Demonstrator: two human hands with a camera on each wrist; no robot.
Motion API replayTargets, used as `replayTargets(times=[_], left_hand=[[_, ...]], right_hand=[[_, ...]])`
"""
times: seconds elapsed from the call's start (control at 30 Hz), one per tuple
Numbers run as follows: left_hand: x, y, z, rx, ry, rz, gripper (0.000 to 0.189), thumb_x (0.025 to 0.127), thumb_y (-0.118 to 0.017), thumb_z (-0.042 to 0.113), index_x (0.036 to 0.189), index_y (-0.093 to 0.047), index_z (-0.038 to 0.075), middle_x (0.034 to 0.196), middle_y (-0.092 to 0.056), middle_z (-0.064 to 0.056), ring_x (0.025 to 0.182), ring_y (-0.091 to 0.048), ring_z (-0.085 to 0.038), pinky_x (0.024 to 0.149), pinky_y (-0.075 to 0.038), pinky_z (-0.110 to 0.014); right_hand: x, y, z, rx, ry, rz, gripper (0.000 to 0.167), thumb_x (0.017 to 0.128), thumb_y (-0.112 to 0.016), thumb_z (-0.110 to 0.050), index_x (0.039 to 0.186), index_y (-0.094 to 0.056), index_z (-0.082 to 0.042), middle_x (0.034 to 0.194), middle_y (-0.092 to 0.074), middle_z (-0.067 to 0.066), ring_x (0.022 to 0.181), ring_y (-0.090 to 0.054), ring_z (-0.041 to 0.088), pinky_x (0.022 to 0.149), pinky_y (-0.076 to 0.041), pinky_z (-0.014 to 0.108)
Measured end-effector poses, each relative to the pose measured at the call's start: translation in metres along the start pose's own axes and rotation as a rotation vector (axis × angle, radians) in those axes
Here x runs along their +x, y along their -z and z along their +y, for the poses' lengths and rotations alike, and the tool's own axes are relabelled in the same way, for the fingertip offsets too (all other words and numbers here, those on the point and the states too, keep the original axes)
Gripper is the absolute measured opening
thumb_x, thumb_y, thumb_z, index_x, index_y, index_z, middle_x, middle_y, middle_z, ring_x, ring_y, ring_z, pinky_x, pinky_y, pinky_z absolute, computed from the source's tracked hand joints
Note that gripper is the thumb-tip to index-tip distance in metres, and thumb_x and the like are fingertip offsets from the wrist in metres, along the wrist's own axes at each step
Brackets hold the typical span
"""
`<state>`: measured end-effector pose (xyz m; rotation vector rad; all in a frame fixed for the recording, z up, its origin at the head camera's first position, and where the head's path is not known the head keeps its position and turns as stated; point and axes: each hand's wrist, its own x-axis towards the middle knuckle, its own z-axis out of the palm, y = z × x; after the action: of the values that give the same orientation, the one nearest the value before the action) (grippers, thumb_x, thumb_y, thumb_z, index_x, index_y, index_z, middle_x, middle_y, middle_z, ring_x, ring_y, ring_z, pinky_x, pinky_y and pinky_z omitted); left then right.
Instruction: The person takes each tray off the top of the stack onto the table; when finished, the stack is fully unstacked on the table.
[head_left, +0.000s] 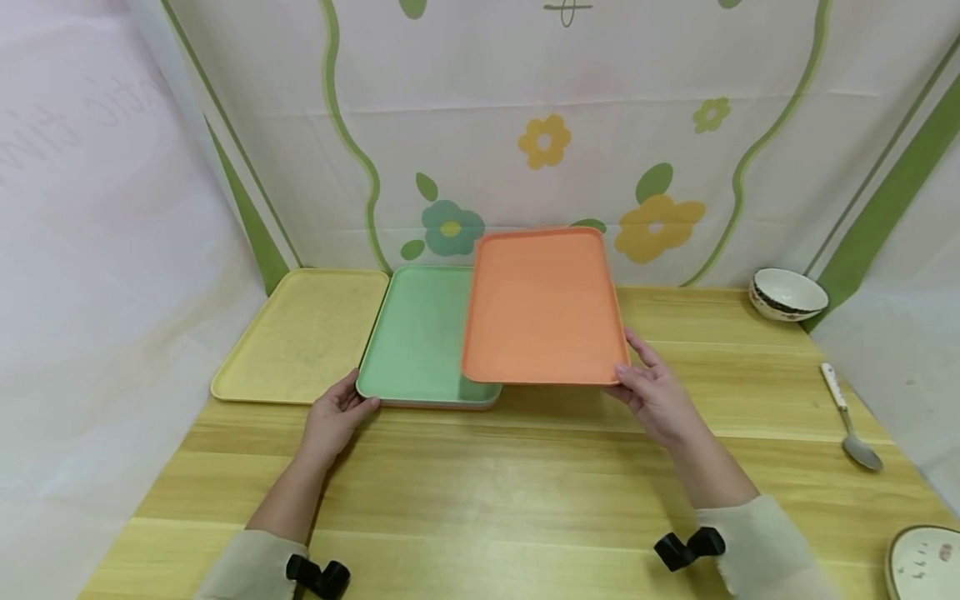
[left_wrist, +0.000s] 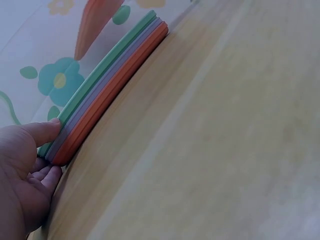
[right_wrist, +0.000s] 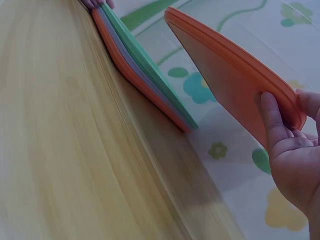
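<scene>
We see the right hand pinching the raised orange tray by 1 corner, clear of the green-topped tray stack whose near-left corner the left hand grips — off-centre weight, we judge, could twist the orange tray from its 1-handed hold.

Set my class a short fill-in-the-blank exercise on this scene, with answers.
The right hand holds the raised tray, coloured ____.
The left hand grips a stack whose top tray is ____.
The leftmost tray is ____.
The utensil on the right is a ____.

Missing words: orange; green; yellow; spoon.
</scene>
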<state>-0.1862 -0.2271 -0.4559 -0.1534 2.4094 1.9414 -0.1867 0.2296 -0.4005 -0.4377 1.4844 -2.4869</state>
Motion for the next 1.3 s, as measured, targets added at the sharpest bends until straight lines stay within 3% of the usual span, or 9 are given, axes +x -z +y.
replayTargets(times=[0.2,0.33,0.47,0.67,0.8,0.93,1.1,1.2,1.3], left_hand=[[-0.001,0.0,0.001,0.008,-0.015,-0.005,0.072,0.094,-0.064,0.006,0.153,-0.023,-0.003,0.157,-0.029,-0.024,0.145,-0.031,-0.032,0.113,-0.034,-0.028],[-0.001,0.0,0.001,0.015,-0.011,0.001,0.072,0.095,-0.064,0.007,0.153,-0.024,-0.003,0.157,-0.03,-0.023,0.145,-0.032,-0.031,0.114,-0.033,-0.03],[-0.001,0.0,0.001,0.004,-0.01,0.001,0.071,0.095,-0.063,0.006,0.153,-0.023,-0.003,0.157,-0.029,-0.024,0.145,-0.032,-0.032,0.115,-0.032,-0.034],[0.0,-0.001,-0.001,0.001,-0.017,0.003,0.072,0.094,-0.064,0.006,0.153,-0.024,-0.003,0.157,-0.03,-0.024,0.145,-0.032,-0.032,0.111,-0.036,-0.022],[0.0,0.0,-0.002,0.009,-0.014,-0.001,0.072,0.094,-0.064,0.007,0.153,-0.024,-0.002,0.157,-0.029,-0.023,0.145,-0.032,-0.031,0.106,-0.038,-0.013],[0.001,0.0,-0.001,0.015,-0.007,0.002,0.073,0.094,-0.065,0.008,0.153,-0.024,-0.002,0.158,-0.029,-0.022,0.146,-0.031,-0.031,0.111,-0.037,-0.023],[0.0,-0.001,0.0,0.011,-0.018,0.007,0.071,0.094,-0.064,0.007,0.153,-0.025,-0.003,0.157,-0.03,-0.023,0.145,-0.032,-0.032,0.113,-0.034,-0.031],[0.0,-0.001,0.001,0.004,-0.021,0.006,0.071,0.094,-0.064,0.006,0.153,-0.025,-0.003,0.156,-0.031,-0.024,0.145,-0.033,-0.032,0.112,-0.035,-0.027],[0.0,-0.001,0.0,0.009,-0.014,0.003,0.071,0.094,-0.064,0.006,0.153,-0.025,-0.002,0.157,-0.031,-0.023,0.145,-0.033,-0.031,0.109,-0.038,-0.019]], right_hand=[[-0.018,0.025,-0.008,0.034,0.022,0.035,0.078,0.101,-0.041,0.008,0.156,0.012,-0.005,0.106,-0.074,0.006,0.096,-0.072,0.014,0.085,-0.06,0.026],[-0.026,0.038,-0.009,0.039,0.024,0.062,0.074,0.1,-0.041,0.009,0.157,0.003,-0.008,0.112,-0.072,0.008,0.096,-0.072,0.015,0.085,-0.06,0.026],[-0.03,0.048,-0.007,0.014,0.001,0.098,0.07,0.1,-0.043,0.008,0.157,-0.007,-0.01,0.102,-0.072,0.005,0.09,-0.071,0.011,0.082,-0.06,0.024],[-0.035,0.058,-0.003,-0.04,-0.028,0.12,0.075,0.1,-0.046,0.006,0.158,-0.002,-0.009,0.094,-0.072,0.0,0.085,-0.069,0.008,0.079,-0.06,0.022],[-0.036,0.063,0.0,-0.036,-0.032,0.12,0.064,0.099,-0.047,0.006,0.154,-0.018,-0.011,0.089,-0.072,0.0,0.082,-0.069,0.009,0.077,-0.06,0.022],[-0.035,0.068,0.005,-0.048,-0.034,0.105,0.053,0.099,-0.045,0.008,0.145,-0.029,-0.014,0.088,-0.072,0.0,0.082,-0.069,0.008,0.076,-0.061,0.022],[-0.032,0.075,0.008,-0.131,-0.068,0.069,0.068,0.1,-0.045,0.006,0.157,-0.011,-0.008,0.088,-0.072,-0.002,0.085,-0.069,0.007,0.079,-0.06,0.021],[-0.029,0.078,0.01,-0.208,-0.103,0.058,0.075,0.1,-0.048,0.003,0.157,0.002,-0.002,0.086,-0.071,-0.005,0.085,-0.068,0.006,0.081,-0.059,0.02],[-0.026,0.079,0.012,-0.279,-0.133,0.054,0.076,0.101,-0.049,0.0,0.156,0.004,0.002,0.083,-0.07,-0.007,0.086,-0.067,0.004,0.082,-0.059,0.02]])
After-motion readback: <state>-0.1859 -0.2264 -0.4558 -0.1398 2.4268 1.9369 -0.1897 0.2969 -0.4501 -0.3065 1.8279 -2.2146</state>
